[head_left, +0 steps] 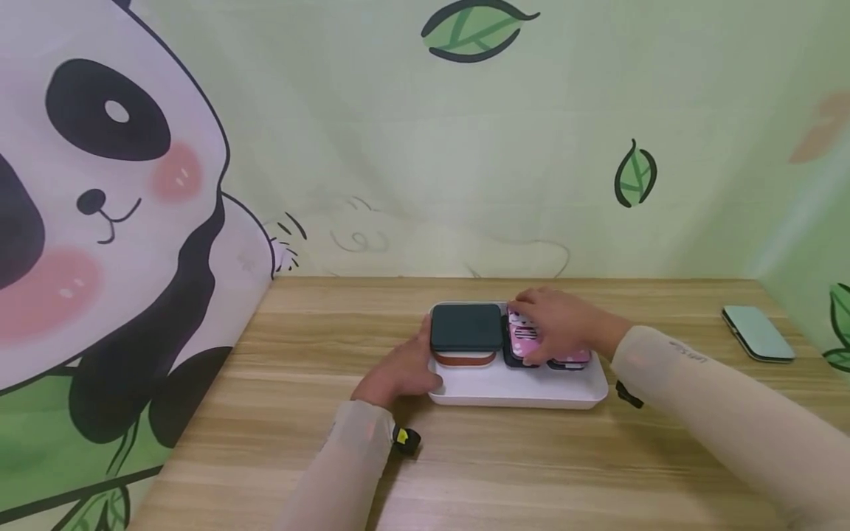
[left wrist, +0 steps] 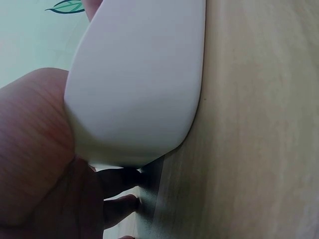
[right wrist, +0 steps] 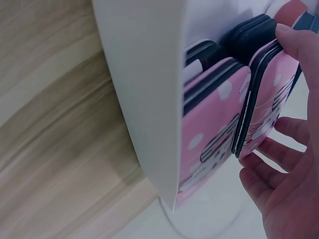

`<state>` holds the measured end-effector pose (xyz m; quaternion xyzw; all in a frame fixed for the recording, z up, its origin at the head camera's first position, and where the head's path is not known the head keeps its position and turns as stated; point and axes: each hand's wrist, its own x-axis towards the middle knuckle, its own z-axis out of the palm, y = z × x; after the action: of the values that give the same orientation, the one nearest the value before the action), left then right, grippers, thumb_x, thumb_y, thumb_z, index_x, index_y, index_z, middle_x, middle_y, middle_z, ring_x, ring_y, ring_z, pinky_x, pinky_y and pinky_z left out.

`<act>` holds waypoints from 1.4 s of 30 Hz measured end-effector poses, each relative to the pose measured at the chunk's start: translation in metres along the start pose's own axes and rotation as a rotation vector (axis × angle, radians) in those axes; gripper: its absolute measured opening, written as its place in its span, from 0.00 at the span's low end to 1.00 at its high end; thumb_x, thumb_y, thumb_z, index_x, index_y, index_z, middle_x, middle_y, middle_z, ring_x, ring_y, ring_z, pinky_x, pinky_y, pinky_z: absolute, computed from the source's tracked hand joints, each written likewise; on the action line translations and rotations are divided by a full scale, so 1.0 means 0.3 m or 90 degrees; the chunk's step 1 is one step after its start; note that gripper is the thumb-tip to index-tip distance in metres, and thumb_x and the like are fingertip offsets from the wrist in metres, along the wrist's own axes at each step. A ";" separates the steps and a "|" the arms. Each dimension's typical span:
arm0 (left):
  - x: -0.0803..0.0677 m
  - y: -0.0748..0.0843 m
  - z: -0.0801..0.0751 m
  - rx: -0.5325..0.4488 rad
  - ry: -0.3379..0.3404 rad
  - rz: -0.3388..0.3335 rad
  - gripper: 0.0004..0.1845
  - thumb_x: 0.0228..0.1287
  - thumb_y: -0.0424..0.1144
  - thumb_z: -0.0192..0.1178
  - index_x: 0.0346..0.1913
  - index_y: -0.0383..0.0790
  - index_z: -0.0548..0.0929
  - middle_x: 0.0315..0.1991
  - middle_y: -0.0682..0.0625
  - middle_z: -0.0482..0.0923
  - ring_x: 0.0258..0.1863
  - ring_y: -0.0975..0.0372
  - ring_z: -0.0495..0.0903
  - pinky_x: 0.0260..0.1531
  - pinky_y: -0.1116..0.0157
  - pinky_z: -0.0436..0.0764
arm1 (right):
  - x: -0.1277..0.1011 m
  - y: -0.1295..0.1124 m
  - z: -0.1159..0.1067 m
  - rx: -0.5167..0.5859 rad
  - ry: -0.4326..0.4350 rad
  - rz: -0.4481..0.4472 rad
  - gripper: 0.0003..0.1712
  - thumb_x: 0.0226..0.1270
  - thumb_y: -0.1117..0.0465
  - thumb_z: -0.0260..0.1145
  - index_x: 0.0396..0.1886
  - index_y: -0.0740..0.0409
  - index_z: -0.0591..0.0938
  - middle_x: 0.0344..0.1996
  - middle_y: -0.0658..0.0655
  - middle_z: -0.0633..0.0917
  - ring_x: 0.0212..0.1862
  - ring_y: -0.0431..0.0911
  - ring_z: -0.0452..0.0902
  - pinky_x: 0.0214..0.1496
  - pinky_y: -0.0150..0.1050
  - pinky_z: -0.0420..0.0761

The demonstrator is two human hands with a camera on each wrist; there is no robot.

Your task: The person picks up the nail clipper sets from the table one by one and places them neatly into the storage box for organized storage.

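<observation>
A white tray (head_left: pixel 518 389) sits on the wooden table. My left hand (head_left: pixel 400 369) holds its left end, the thumb over the rim and the fingers along the outside wall; the left wrist view shows the tray's wall (left wrist: pixel 134 84) against the palm. My right hand (head_left: pixel 554 324) pinches a flat pink case (right wrist: pixel 271 89) with white dots and a cartoon print, thumb on one edge and fingertips on the opposite one. Beside it in the tray is another pink case (right wrist: pixel 214 127), partly hidden in the head view. Dark cases lie beneath them.
On the tray's left side, a dark green case (head_left: pixel 466 327) is stacked over a white and brown one (head_left: pixel 465 359). A pale mint case (head_left: pixel 758 333) lies at the table's right. A printed cloth backdrop (head_left: pixel 398 147) stands behind the table.
</observation>
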<state>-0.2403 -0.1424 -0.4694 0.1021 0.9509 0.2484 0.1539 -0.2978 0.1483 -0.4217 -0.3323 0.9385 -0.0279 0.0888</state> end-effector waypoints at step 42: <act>0.001 0.000 0.005 0.000 0.002 -0.004 0.60 0.55 0.41 0.65 0.81 0.43 0.33 0.79 0.43 0.53 0.73 0.54 0.63 0.74 0.52 0.58 | -0.023 0.036 0.027 0.016 0.003 -0.035 0.49 0.56 0.34 0.72 0.73 0.52 0.71 0.66 0.61 0.73 0.65 0.58 0.71 0.68 0.58 0.69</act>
<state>-0.2400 -0.1416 -0.4707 0.0986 0.9514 0.2482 0.1531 -0.2977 0.1610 -0.4298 -0.3564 0.9290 -0.0429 0.0896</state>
